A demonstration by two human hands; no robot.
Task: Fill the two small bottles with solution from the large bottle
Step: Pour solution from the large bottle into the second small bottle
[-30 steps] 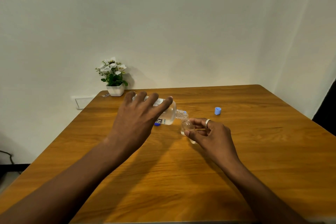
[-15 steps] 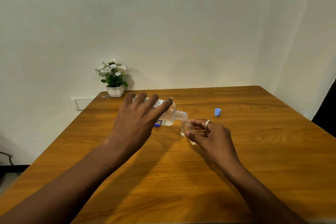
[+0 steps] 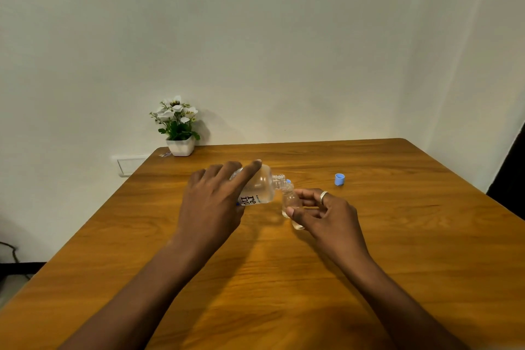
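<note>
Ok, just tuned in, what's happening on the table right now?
A person is pouring. The left hand tips the large bottle on its side, neck against the mouth of a small bottle held tilted in the right hand. A blue cap lies on the table further right. A second small bottle isn't clearly visible.

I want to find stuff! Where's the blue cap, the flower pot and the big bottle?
blue cap (image 3: 339, 179), head view, on its side wall.
flower pot (image 3: 181, 147), head view, on its white front.
big bottle (image 3: 260, 189), head view, on its clear shoulder.
</note>
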